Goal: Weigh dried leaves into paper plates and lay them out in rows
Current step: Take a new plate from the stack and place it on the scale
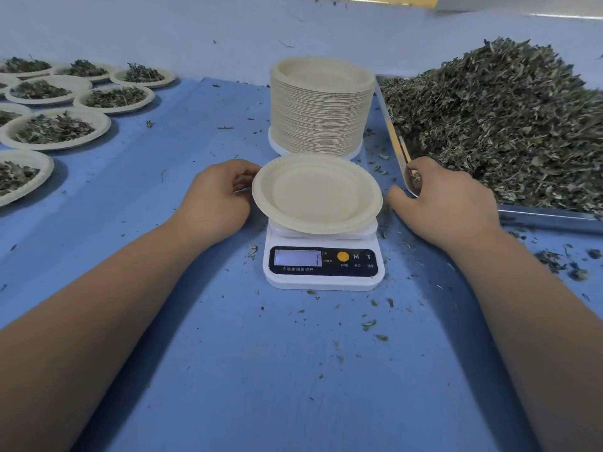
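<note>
now left fingers (243, 177) pinch plate (316, 190) rim; right fingers (421, 168) curl over tray (548, 217) corner.

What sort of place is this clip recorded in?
Probably a small herb or tea portioning workbench: a metal tray heaped with dried leaves, a stack of paper plates behind a digital scale, and rows of filled plates on a blue-covered table.

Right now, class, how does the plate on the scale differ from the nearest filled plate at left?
The plate on the scale is empty; the filled plate holds dried leaves. The plate on the scale sits raised on the scale, the filled plate flat on the blue cloth. A left hand holds the first; none holds the second. Both are cream paper plates.
</note>
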